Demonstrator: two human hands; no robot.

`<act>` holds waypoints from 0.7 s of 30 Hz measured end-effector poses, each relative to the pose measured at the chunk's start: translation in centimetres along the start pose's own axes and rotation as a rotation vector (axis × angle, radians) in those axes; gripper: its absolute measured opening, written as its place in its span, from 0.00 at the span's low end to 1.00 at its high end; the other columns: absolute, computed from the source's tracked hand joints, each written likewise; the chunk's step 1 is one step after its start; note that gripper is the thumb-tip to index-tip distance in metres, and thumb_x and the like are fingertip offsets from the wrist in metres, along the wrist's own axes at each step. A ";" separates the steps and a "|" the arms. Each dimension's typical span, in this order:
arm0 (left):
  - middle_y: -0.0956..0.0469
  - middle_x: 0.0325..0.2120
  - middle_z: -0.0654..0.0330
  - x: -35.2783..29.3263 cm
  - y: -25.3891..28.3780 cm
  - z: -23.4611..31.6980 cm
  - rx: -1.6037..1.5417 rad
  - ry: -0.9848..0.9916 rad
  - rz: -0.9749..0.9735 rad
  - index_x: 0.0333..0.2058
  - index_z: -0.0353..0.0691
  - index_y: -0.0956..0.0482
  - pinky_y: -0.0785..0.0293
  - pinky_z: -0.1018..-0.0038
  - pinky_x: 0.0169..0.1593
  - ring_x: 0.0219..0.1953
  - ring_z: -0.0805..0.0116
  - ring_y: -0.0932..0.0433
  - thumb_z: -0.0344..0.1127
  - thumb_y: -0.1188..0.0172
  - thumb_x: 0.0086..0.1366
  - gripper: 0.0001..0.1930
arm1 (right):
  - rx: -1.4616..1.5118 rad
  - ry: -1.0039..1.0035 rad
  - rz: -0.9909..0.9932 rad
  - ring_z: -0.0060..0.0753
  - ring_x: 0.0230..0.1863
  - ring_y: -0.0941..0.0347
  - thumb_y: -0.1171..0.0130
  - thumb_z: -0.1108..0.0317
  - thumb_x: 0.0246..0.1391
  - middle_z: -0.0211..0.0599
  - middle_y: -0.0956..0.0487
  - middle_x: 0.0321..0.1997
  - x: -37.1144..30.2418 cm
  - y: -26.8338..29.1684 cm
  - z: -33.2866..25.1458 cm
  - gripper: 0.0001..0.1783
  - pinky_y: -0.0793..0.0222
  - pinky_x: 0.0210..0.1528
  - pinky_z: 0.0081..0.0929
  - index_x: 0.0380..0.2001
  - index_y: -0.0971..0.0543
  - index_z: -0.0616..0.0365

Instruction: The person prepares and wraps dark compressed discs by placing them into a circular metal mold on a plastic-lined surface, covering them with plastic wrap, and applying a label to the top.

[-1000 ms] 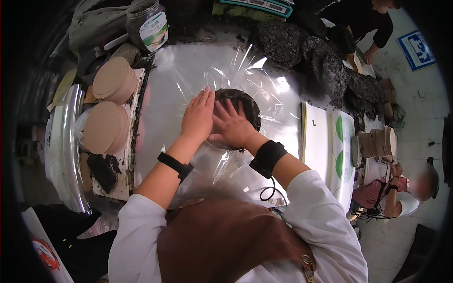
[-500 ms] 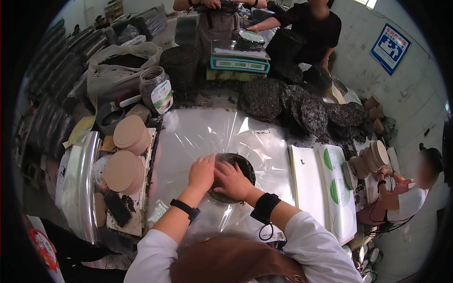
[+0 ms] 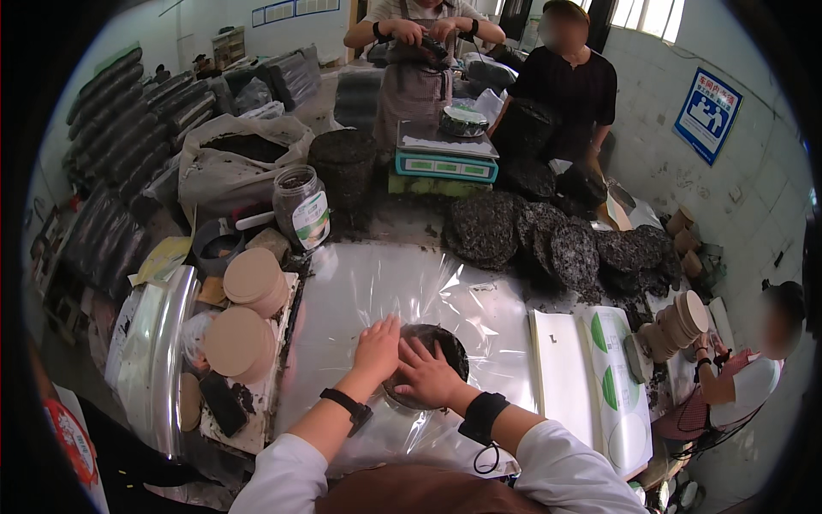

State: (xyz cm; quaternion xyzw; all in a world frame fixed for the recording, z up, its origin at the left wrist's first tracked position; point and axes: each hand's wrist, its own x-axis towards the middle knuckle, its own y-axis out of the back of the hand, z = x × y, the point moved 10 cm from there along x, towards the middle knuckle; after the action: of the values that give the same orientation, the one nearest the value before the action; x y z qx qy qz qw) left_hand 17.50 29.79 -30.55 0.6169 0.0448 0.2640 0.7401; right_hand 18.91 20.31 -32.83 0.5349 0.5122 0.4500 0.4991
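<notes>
A round, dark cake of pressed flaky material (image 3: 453,349) lies on clear plastic film (image 3: 342,291) in front of me. My right hand (image 3: 428,375) rests on its top, palm down with the fingers spread. Along the cake's left edge stands my left hand (image 3: 378,349), its fingers stretched out and pointing away from me. Neither hand grips anything. Much of the cake's near and left side is hidden under my hands.
Stacks of tan discs (image 3: 240,343) and a dark phone (image 3: 223,403) lie at left, beside a roll of clear film (image 3: 163,360). Printed sheets (image 3: 612,385) are at right. Beyond are dark cakes (image 3: 484,231), a plastic jar (image 3: 300,210) and a scale (image 3: 445,165). Co-workers stand around.
My view has tilted up, so everything sits lower in the picture. Both hands stay at the cake. The far co-worker's hand no longer shows on the round package on the scale.
</notes>
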 end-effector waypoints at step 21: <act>0.39 0.64 0.44 -3.0 7.1 -14.9 -0.223 0.681 0.110 0.66 0.32 0.45 0.39 0.55 0.64 0.66 0.48 0.41 0.58 0.38 0.59 0.46 | -0.032 0.021 0.019 0.54 0.75 0.56 0.62 0.32 0.60 0.45 0.51 0.76 0.3 0.3 -0.3 0.40 0.59 0.67 0.71 0.69 0.40 0.40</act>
State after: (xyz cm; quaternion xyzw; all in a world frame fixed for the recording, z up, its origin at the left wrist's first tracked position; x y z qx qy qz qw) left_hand 6.70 42.41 -28.14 0.4106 0.2266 0.4968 0.7302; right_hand 18.64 20.66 -32.48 0.5270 0.5049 0.4684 0.4979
